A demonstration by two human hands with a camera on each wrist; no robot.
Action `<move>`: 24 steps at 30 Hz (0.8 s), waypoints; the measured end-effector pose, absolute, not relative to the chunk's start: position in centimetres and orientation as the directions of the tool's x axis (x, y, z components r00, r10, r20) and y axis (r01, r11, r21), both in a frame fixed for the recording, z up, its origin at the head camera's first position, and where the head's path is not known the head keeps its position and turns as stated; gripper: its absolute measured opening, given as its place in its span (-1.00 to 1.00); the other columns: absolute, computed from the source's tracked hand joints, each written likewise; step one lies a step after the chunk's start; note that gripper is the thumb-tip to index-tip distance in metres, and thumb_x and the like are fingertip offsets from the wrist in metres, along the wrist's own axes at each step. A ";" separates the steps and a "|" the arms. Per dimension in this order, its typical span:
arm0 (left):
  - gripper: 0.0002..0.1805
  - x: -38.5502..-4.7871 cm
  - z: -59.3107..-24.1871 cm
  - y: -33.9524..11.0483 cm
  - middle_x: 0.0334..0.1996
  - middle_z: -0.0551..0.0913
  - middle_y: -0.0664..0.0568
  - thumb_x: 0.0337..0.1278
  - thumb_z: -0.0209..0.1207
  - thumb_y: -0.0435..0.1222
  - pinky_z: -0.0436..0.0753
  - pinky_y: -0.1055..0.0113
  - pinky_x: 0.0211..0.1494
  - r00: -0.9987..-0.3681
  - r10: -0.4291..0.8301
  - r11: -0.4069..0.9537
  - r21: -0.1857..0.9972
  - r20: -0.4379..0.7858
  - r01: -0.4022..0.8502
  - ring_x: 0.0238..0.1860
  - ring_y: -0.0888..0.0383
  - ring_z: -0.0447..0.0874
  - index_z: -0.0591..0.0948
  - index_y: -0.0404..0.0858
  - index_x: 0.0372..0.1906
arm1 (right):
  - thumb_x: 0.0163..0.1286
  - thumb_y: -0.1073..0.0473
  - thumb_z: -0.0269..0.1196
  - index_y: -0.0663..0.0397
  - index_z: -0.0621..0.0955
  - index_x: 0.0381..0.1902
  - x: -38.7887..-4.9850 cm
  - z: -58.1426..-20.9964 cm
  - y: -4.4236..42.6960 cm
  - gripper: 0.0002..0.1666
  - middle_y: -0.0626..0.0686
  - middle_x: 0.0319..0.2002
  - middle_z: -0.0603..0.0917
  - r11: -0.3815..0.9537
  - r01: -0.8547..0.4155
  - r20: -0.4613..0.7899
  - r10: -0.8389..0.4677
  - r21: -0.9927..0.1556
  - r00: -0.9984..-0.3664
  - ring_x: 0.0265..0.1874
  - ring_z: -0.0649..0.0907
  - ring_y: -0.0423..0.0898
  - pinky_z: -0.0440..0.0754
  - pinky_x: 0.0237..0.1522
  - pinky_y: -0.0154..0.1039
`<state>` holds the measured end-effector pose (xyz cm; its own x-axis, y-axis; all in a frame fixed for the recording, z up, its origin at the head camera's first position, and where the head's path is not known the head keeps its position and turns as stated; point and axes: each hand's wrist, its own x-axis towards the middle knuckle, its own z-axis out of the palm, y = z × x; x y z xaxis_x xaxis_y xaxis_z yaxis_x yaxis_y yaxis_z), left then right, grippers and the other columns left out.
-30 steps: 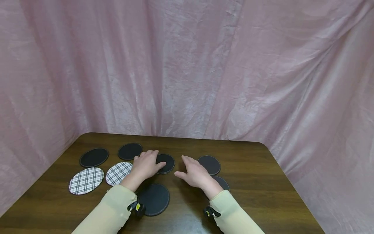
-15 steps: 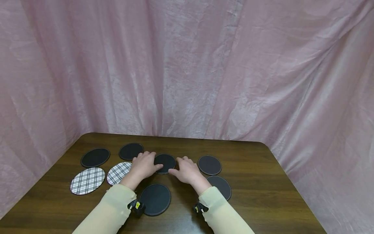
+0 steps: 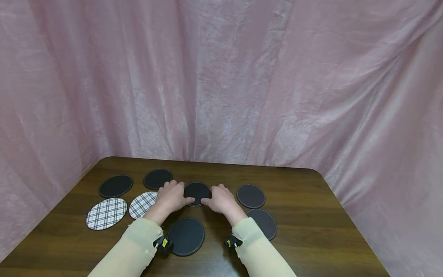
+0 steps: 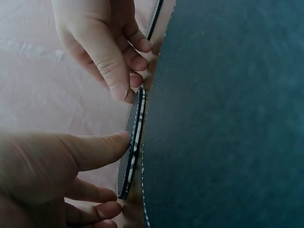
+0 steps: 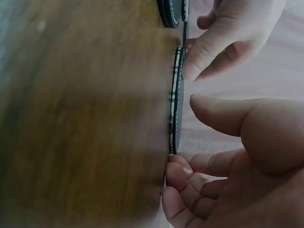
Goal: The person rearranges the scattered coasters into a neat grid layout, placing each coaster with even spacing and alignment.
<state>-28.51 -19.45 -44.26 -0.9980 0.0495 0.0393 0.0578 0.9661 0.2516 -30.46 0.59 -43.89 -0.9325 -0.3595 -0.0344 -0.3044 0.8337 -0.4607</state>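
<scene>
A round black coaster point(image 3: 196, 193) lies at the middle back of the table, between both hands. My left hand point(image 3: 170, 197) touches its left side; in the left wrist view the thumb of the left hand point(image 4: 52, 166) rests on top of the coaster point(image 4: 135, 142), with the other fingers by its edge. My right hand point(image 3: 220, 200) is at the right side. In the right wrist view, fingertips of the right hand point(image 5: 237, 147) meet the edge of the coaster point(image 5: 175, 104), while the thumb stays apart from it. That edge shows black and plaid layers.
On the brown table point(image 3: 301, 215), a larger black disc point(image 3: 186, 236) lies nearer. To the left are two black discs point(image 3: 115, 186) point(image 3: 158, 179) and two plaid ones point(image 3: 106, 214) point(image 3: 142, 204); to the right are two dark discs point(image 3: 250, 196) point(image 3: 262, 223). A pink curtain point(image 3: 221, 84) hangs behind.
My right hand has moved left to the middle coaster's right side, uncovering more of the dark disc at the right. My left hand has stayed nearly in place, its thumb now against the coaster.
</scene>
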 end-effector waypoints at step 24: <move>-0.11 -28.7 -44.4 -19.5 0.05 0.71 -0.36 0.25 0.56 0.12 0.56 -0.32 0.25 -1.000 -0.005 0.947 0.320 0.030 0.005 0.14 -0.41 0.63 0.57 -0.55 0.29 | 0.40 0.06 0.55 0.37 0.68 0.11 -33.3 -46.2 1.1 -0.46 0.16 -0.13 0.75 0.736 -0.265 -0.025 -0.357 -0.623 -0.934 -0.18 0.71 0.08 0.71 -0.05 0.04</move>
